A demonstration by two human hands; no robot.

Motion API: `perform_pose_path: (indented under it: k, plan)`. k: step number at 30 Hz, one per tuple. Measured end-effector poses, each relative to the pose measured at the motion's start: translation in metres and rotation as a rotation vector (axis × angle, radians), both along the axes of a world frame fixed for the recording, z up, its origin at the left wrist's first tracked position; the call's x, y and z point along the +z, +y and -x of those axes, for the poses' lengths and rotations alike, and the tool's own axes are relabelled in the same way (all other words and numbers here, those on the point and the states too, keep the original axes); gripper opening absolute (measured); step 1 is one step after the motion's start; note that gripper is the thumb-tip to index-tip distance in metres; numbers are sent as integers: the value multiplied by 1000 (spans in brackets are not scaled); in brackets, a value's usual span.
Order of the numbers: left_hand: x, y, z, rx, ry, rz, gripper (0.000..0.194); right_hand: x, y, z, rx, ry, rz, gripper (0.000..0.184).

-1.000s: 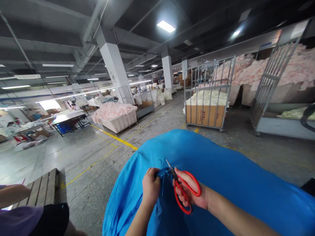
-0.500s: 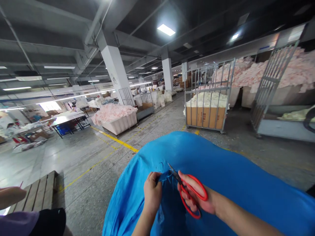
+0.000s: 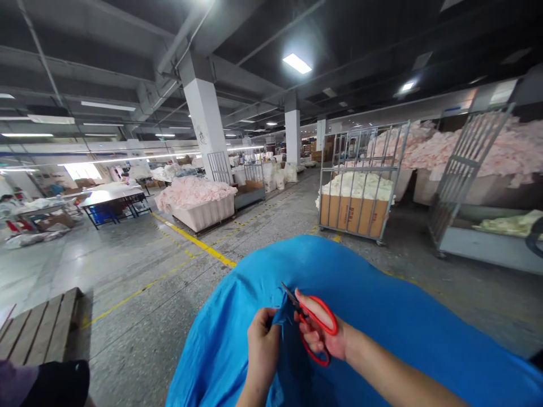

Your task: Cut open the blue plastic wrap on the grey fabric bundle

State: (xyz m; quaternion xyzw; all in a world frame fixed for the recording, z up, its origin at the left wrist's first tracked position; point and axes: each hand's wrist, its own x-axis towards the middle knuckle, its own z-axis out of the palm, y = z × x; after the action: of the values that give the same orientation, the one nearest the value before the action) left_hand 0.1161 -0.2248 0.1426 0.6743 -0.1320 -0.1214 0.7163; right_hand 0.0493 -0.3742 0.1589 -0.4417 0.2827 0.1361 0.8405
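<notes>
A large, bulging blue cloth bag [image 3: 360, 294] fills the lower middle of the head view. My left hand [image 3: 263, 339] pinches a bunched, frayed edge of its blue fabric. Red-handled scissors [image 3: 322, 314] are gripped in my right hand [image 3: 320, 333], with fingers through the loops. Their dark blades point up and to the left, right beside the frayed edge. Whether the blades touch the fabric I cannot tell. Below the two hands the cloth falls into a dark fold.
A wooden pallet [image 3: 42, 322] lies at left, with a person's dark sleeve [image 3: 63, 384] near it. Ahead stand a caged cart [image 3: 356, 209] with a cardboard box of pale cloth and a white bin [image 3: 203, 212] heaped with pink cloth. Another metal cart [image 3: 475, 232] stands at right.
My right hand with the scissors has moved left, closer to my left hand, and the blades look closer together. The person's forearm at left has gone out of view.
</notes>
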Motion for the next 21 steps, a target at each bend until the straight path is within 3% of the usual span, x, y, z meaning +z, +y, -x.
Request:
perform_pose_path:
  k: [4,8,13,17,21]
  plan:
    - [2,5,2,-52,79,41,19,5,-1,7,13,33,-3,61]
    - [4,15,1,-43,106,74,23,12,0,-11,21,62,26,62]
    - [7,21,1,-50,189,171,31,9,6,-33,8,46,66,64]
    - [6,26,3,4,272,241,34,6,5,-34,18,52,42,57]
    - [0,33,2,20,375,314,34,4,5,-36,44,36,10,63]
